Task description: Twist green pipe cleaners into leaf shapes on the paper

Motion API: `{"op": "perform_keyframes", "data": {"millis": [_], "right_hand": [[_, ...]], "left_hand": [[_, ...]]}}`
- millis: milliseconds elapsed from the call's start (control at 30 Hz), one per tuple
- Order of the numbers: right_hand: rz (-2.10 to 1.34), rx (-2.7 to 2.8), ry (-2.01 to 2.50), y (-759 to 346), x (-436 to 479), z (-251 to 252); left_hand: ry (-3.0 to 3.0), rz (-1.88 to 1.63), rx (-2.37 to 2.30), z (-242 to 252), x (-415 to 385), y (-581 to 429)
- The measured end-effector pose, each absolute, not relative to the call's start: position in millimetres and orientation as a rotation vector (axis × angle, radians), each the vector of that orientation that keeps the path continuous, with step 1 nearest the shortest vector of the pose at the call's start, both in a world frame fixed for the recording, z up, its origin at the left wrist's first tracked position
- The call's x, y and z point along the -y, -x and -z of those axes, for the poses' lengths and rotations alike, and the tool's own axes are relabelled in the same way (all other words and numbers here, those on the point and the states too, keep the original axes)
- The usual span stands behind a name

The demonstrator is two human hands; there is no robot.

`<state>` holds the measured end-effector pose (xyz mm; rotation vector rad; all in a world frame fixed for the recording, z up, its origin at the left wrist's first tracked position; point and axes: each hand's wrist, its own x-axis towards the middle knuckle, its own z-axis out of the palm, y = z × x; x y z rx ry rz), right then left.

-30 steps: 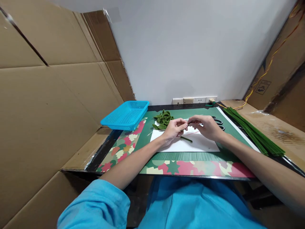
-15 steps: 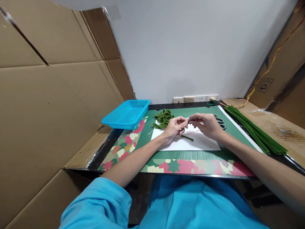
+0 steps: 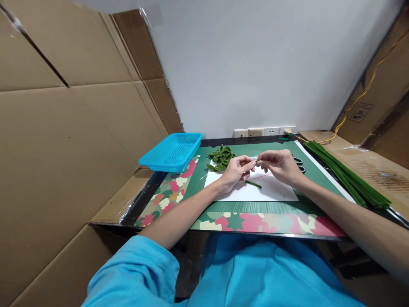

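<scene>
Presently, one small dark piece (image 3: 256, 162) sits at the fingertips, between the left hand (image 3: 237, 171) and the right hand (image 3: 280, 167); mostly covered, its full shape cannot be made out. Just below the fingers, one short green stem (image 3: 254, 184) pokes out past the left hand, over the paper; whether it joins the pinched piece, I cannot tell.

Count near the hands: one sheet of white paper (image 3: 255, 195), one thin red line (image 3: 262, 176) on it (thread or ink unclear), one pair of scissors (image 3: 299, 161) with two handle loops showing beside the right hand.

Hands: both nearly closed, thumb and forefinger brought together on the small piece, tips meeting; the other fingers curl loosely.

Further out: one pile of looped green stems (image 3: 224, 157) beyond the left hand, loops overlapping, not countable. One blue basket (image 3: 172, 154) at the table's far left corner. One bundle of straight green stems (image 3: 349, 177) along the right, number unclear. Four socket plates (image 3: 255, 132) on the wall behind.
</scene>
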<state>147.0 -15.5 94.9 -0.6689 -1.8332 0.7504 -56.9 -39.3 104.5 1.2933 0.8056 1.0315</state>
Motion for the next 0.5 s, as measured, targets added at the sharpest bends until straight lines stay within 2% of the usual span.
{"op": "perform_keyframes", "data": {"millis": [500], "right_hand": [[-0.426,1.880,0.647,-146.9,21.8,-99.9]], "left_hand": [[-1.256,-1.113,-0.894,-105.0,43.3,54.0]]}}
